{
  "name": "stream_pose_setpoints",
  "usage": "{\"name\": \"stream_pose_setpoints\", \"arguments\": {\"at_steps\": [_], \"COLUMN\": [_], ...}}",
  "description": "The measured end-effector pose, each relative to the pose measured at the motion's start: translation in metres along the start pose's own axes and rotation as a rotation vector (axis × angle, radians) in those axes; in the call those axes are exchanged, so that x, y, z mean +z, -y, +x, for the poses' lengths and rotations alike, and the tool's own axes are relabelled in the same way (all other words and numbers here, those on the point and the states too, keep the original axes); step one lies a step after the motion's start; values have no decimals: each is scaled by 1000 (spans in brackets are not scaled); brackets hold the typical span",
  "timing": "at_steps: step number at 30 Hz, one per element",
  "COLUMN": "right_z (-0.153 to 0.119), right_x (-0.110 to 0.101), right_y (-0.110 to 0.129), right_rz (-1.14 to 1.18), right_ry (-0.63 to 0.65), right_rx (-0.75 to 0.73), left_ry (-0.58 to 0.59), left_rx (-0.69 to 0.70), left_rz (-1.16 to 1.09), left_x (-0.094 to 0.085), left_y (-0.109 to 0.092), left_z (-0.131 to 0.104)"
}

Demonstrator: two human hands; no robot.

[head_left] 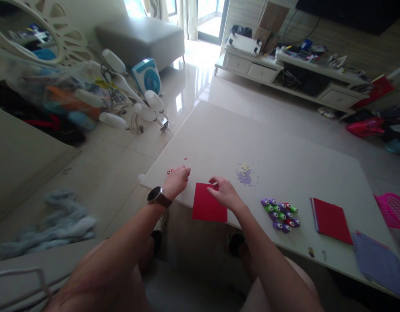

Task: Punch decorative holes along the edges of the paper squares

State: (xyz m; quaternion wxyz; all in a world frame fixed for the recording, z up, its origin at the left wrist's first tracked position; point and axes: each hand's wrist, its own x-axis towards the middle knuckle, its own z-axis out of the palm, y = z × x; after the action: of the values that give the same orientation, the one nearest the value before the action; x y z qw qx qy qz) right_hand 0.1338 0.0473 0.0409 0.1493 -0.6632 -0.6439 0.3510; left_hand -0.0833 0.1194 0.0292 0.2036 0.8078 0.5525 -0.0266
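Note:
My left hand (176, 183), with a dark watch (156, 195) on its wrist, is low over the table's left front part with its fingers curled. A small red piece with an eye-like white spot (169, 172) shows beside it. More red peeks out under the fingers, but what they hold is hidden. My right hand (223, 193) is over the upper right part of a red square sheet (208, 208), thumb and forefinger apart. That sheet overhangs the table's front edge. A tiny red bit (185, 158) lies just beyond my left hand.
On the white table (284, 160) lie scattered purple and yellow bits (244, 175). Farther right are several purple, green and red pieces with eyes (281, 215), a stack of red sheets (332, 220) and purple sheets (378, 262). A blue-white fan (147, 77) stands on the floor.

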Motion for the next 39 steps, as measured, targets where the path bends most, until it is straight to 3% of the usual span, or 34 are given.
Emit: {"name": "stream_pose_setpoints", "arguments": {"at_steps": [5,10,13,16,20,24,27,33,39], "right_z": [-6,-21,-31,-37,-45,-57,-61,-48,-44], "right_x": [8,13,8,-7,-42,-76,-85,-75,-77], "right_y": [3,-5,-18,-36,-71,-111,-127,-115,-99], "right_rz": [-120,-191,-278,-352,-470,-621,-611,-502,-470], "right_ry": [38,73,67,21,-50,-110,-62,79,184], "right_rx": [-57,-57,-19,45,179,420,507,329,326], "left_ry": [-6,1,-44,-73,-110,16,95,147,123], "left_rx": [-106,-208,-222,-153,5,225,358,406,365], "left_rz": [192,224,228,234,198,4,-36,-12,26], "left_x": [-4,-10,-11,-9,3,23,37,48,42], "left_y": [14,26,22,4,-28,-47,-50,-48,-48], "left_z": [-2,4,7,6,2,0,-2,-5,-5]}}
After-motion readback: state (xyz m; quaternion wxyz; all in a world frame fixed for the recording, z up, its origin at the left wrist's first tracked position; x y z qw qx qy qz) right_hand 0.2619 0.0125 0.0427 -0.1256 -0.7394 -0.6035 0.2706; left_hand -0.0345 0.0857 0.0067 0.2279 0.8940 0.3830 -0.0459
